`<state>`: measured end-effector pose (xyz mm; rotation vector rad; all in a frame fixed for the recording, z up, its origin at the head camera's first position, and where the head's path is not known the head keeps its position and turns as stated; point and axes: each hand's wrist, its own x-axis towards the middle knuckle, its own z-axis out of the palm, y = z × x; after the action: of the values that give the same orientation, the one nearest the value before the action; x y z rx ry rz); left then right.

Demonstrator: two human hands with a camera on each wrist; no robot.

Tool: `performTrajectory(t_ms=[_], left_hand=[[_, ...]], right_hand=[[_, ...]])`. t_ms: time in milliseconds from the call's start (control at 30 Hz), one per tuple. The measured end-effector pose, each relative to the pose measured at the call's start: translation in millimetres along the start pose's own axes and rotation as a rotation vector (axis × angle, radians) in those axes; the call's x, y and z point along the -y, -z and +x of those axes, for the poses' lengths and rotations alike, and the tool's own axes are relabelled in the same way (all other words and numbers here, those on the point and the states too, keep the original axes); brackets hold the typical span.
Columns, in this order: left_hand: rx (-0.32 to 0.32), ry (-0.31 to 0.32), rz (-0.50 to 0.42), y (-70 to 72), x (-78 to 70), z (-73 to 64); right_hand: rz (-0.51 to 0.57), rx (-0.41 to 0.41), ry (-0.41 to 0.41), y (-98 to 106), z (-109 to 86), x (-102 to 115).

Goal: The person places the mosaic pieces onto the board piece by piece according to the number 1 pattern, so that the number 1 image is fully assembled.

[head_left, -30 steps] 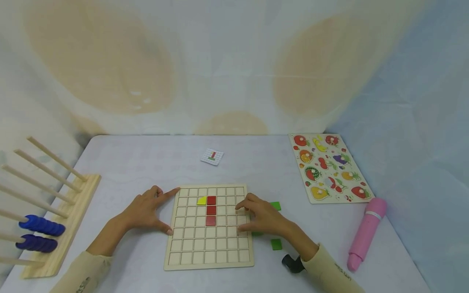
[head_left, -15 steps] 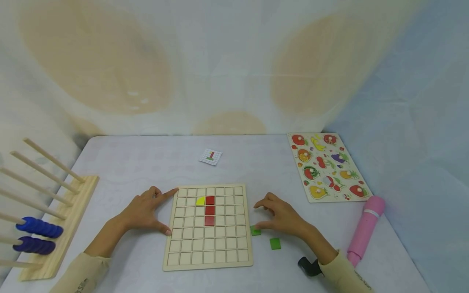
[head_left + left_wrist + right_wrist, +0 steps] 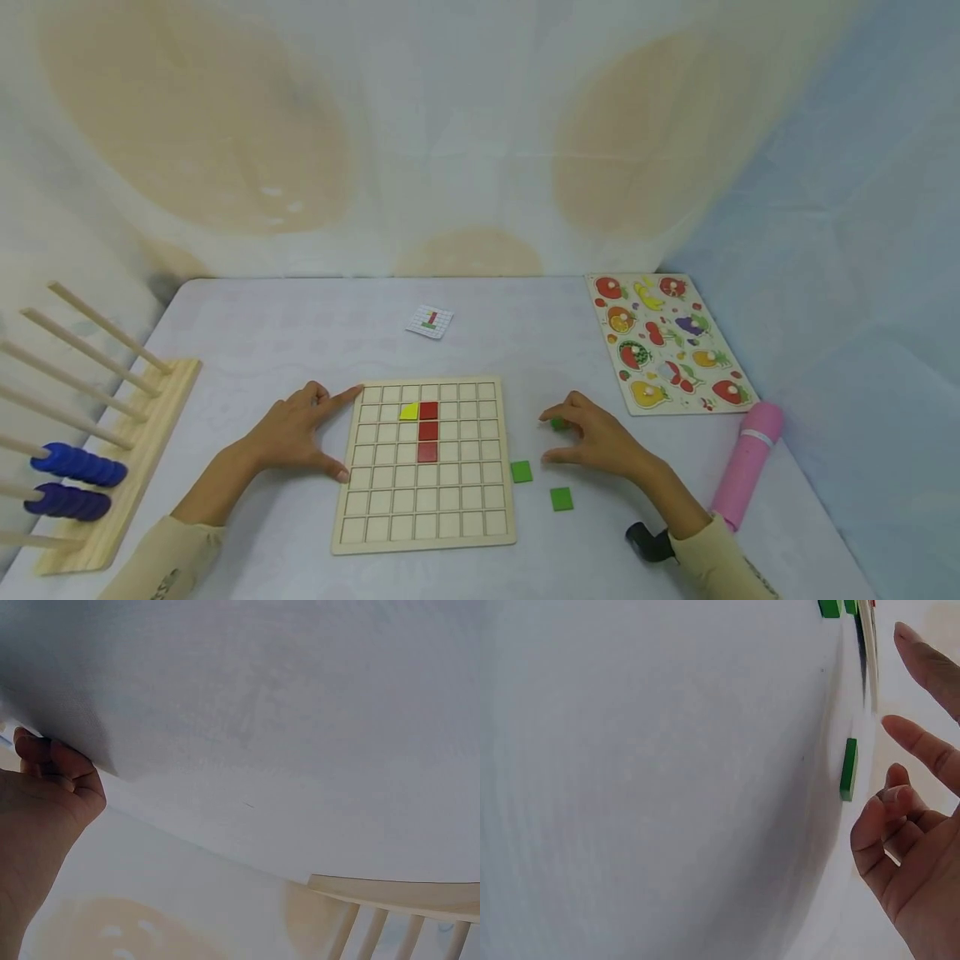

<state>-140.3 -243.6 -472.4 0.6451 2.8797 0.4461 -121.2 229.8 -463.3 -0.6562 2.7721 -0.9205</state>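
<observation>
A wooden grid board (image 3: 387, 503) lies on the table, carrying a column of red square tiles (image 3: 427, 431) and a yellow tile (image 3: 408, 412) with a slanted corner. Along its left edge, my left hand (image 3: 292, 435) rests the tips of its spread index finger and thumb. My right hand (image 3: 596, 437) hovers right of the board, thumb and index finger apart, near a green square tile (image 3: 558, 424) that it partly hides. In the right wrist view this green tile (image 3: 848, 769) lies apart from the fingers. Two more green tiles (image 3: 521, 472) (image 3: 561, 499) lie closer to me.
A small card (image 3: 430, 322) with a coloured grid pattern lies behind the board. At the left stands a wooden peg rack (image 3: 161, 417) with blue rings. A fruit puzzle board (image 3: 667, 346), a pink microphone-shaped toy (image 3: 747, 467) and a black object (image 3: 648, 542) are at the right.
My right hand has moved right, off the grid board to beside it, near the far green tile. My left hand has stayed at the board's left edge.
</observation>
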Motion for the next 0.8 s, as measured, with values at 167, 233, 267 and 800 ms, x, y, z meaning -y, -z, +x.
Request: performTrajectory(t_ms=[167,233,267,800], left_hand=[[-0.012,-0.005,-0.001,-1.0,0.4,-0.4],[-0.017,-0.007,-0.001,-1.8,0.7,-0.7],[-0.019,-0.008,-0.001,-2.3,1.0,-0.7],[-0.001,0.007,0.001,-4.4,2.5,1.5]], right_hand=[[-0.066,-0.027,-0.073,1.3,-0.5,-5.3],[-0.109,-0.039,-0.106,0.8,-0.7,-7.1],[-0.126,-0.045,-0.118,0.3,-0.8,-7.7],[-0.164,-0.125,-0.125,-4.8,-2.3,-8.6]])
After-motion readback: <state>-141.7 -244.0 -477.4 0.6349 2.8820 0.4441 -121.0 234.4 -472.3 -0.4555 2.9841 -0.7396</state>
